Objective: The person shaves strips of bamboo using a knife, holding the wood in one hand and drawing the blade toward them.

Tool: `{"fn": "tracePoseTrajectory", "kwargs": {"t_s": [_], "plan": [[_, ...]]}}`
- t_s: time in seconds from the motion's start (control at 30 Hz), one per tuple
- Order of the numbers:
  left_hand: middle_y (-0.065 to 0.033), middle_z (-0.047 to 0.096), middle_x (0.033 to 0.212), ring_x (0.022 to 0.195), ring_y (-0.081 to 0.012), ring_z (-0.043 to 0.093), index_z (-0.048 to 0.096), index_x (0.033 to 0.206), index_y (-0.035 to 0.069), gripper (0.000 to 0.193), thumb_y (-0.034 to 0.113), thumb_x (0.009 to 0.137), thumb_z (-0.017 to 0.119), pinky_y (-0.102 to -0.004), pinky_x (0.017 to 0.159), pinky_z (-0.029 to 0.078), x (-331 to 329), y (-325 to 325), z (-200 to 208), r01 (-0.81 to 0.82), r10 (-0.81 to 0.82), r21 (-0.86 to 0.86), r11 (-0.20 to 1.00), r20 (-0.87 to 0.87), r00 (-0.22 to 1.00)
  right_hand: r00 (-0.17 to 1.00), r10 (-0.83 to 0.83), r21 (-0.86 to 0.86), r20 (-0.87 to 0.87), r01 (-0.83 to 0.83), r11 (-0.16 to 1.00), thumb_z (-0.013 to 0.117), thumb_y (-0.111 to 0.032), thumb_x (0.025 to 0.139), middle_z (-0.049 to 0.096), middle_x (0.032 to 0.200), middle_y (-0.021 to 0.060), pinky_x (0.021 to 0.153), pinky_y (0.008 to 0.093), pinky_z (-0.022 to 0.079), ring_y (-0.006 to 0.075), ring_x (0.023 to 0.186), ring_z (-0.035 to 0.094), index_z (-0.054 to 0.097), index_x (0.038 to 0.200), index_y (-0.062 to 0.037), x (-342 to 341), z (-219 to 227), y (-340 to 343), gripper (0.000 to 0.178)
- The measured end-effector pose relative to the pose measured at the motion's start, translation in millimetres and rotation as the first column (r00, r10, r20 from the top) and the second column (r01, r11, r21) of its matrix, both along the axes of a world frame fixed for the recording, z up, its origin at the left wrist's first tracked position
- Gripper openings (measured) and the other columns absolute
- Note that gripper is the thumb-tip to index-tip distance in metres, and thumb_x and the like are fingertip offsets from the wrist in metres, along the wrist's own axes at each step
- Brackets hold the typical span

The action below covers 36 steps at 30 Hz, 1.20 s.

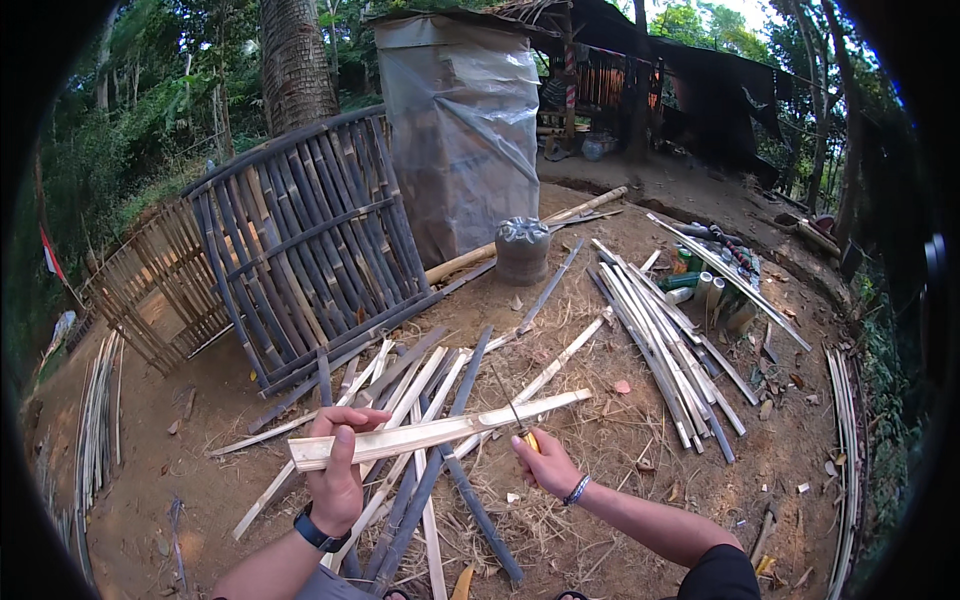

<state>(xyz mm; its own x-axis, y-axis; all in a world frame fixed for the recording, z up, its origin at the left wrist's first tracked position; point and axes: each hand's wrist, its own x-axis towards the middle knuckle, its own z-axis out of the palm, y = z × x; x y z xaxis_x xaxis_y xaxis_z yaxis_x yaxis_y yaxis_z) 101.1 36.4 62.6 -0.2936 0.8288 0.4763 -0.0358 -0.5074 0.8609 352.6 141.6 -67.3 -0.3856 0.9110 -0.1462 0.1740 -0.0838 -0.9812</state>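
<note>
As I am standing here looking on, the left hand [338, 478] is pinching a pale bamboo strip [430, 433] near its broad end, the thumb lying across the front face and the fingers curling behind. The strip is hovering above the middle of the dirt ground [225, 505]; its long axis is running crosswise and rising gently to the right, the broad end pointing left, the narrow tip pointing right. The right hand [550, 465] is gripping a yellow-handled knife [529, 439], fingers wrapping round the handle, while the thin blade is slanting up and leftward, crossing the strip's right half; whether it is touching the wood, I am not managing to tell. A dark watch [320, 530] is circling the left wrist, a bracelet [577, 490] the right. Below, dark and pale slats [486, 524] are lying crisscrossed on the ground. Toward the ground's right edge, a heap of pale strips [660, 345] is stretching away, green bottles [680, 282] lying beside it. Toward the left edge, a dark slatted panel [320, 225] is standing at a tilt beside a plastic-sheeted booth [470, 130]
</note>
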Motion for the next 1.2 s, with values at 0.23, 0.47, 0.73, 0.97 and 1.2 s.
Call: {"fn": "tracePoseTrajectory", "kwargs": {"t_s": [0.23,0.47,0.73,0.97,1.2], "plan": [[-0.0145,0.059,0.079,0.085,-0.0257,0.06,0.045,0.088,0.003,0.029,0.03,0.098,0.042,-0.0422,0.089,0.044,-8,3,-11,0.021,-0.025,0.065,0.998,0.069,0.997,0.944,0.139,0.282,0.3,-0.227,0.932,0.049,-0.04,0.095,0.059,0.068,0.0194,0.061,0.0424,0.046,0.0309,0.063,0.061,0.049,0.099,0.0013,-18,22,-24,0.041],[-0.0106,0.055,0.071,0.079,-0.0242,0.057,0.044,0.081,0.006,0.034,0.036,0.097,0.044,-0.0418,0.088,0.041,-3,5,-10,-0.018,0.015,0.045,0.999,0.073,0.997,0.922,0.126,0.219,0.367,-0.217,0.951,0.045,-0.04,0.096,0.058,0.067,0.0191,0.061,0.0429,0.047,0.0304,0.064,0.062,0.049,0.095,0.001,-12,4,-11,0.042],[-0.0121,0.057,0.072,0.08,-0.0236,0.058,0.044,0.084,0.005,0.034,0.036,0.099,0.041,-0.0417,0.088,0.043,-4,4,-13,0.006,-0.008,0.072,0.997,0.02,1.0,0.923,0.033,0.096,0.382,-0.075,0.993,0.04,-0.041,0.098,0.059,0.067,0.0193,0.061,0.0447,0.047,0.0328,0.064,0.062,0.046,0.088,0.0012,-14,-14,-3,0.044],[-0.0117,0.056,0.073,0.08,-0.0243,0.059,0.043,0.084,0.006,0.034,0.036,0.098,0.04,-0.043,0.088,0.042,-2,1,-14,0.007,-0.008,0.081,0.997,0.018,1.0,0.943,0.076,0.216,0.324,-0.151,0.965,0.039,-0.041,0.098,0.057,0.069,0.0213,0.064,0.0453,0.045,0.0333,0.066,0.06,0.047,0.085,0.0011,-16,-19,-15,0.045],[-0.011,0.055,0.068,0.077,-0.0247,0.059,0.041,0.082,0.006,0.035,0.036,0.098,0.04,-0.0422,0.087,0.043,-9,2,-19,-0.033,0.031,0.054,0.998,0.028,0.999,0.92,0.153,0.175,0.361,-0.228,0.958,0.038,-0.042,0.098,0.058,0.068,0.0204,0.062,0.0452,0.046,0.0333,0.064,0.06,0.047,0.085,0.0021,-22,-5,-20,0.047]]}}
